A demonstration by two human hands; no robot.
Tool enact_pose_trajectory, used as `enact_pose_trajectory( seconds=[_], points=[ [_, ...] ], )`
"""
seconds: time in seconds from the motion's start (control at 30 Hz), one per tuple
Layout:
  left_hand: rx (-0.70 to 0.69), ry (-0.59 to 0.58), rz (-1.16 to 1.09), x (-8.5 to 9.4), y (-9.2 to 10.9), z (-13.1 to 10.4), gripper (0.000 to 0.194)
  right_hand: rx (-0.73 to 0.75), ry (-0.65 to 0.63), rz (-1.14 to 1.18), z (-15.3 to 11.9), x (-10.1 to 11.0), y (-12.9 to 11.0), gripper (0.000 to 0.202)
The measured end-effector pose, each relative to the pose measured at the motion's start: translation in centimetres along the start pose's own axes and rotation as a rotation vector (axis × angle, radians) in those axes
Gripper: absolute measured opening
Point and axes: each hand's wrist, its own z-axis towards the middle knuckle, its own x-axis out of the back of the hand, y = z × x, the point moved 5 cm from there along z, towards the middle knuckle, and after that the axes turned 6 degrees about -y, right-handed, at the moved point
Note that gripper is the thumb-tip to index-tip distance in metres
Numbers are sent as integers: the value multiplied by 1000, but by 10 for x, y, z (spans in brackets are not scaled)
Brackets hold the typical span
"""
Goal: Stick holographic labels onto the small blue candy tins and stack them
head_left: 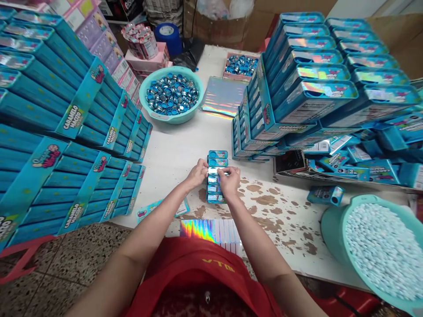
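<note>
A short column of small blue boxes [217, 197] lies on the white table in front of me. My left hand [199, 171] is at the column's left edge, its fingers pressed together. From the right, my right hand [230, 179] reaches over the column, thumb and fingertips closed at the third box from the far end. A shiny silvery strip shows between both hands on that box; whether the fingertips grip it or only press on it is too small to tell. Nearer to me lie holographic sheets [211, 231], and a flat blue printed card [152, 209] is partly under my left forearm.
Tall stacks of blue display boxes stand left [66, 110] and right [307, 92]. Beyond the hands are a turquoise basin [143, 99] of metal caps and a silvery sheet stack [222, 94]. A turquoise tub [335, 237] of pale candies sits at the right edge.
</note>
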Motion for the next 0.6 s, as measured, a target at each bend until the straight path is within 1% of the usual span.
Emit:
enact_pose_trajectory(
  seconds=[0.07,0.13,0.17,0.2,0.27,0.33,0.37,0.43,0.5,0.53,0.6],
  points=[
    [62,62,26,-8,-7,-1,12,-31,19,-11,-1,1,4,18],
    [171,120,125,-15,-11,-3,15,-56,33,-32,-1,2,5,26],
    [229,126,188,-16,-11,-4,17,-56,34,-45,1,2,5,27],
    [279,111,253,-17,-11,-4,19,-49,28,-55,3,2,4,25],
    [338,36,383,-17,-9,-6,24,-48,-8,-26,8,4,3,21],
    [354,-35,501,-13,-8,-15,26,-67,-52,83,8,10,5,20],
    [352,-52,547,-12,-9,-24,25,-63,-54,141,4,16,7,21],
    [322,-93,602,-18,-14,-50,25,-29,4,199,-17,34,14,26],
    [245,-193,621,-37,-20,-82,29,10,75,155,-51,53,27,28],
    [197,-255,634,-50,-23,-98,28,24,33,114,-70,57,36,25],
    [128,-331,683,-74,-29,-124,23,100,-175,17,-107,53,54,18]
  ],
)
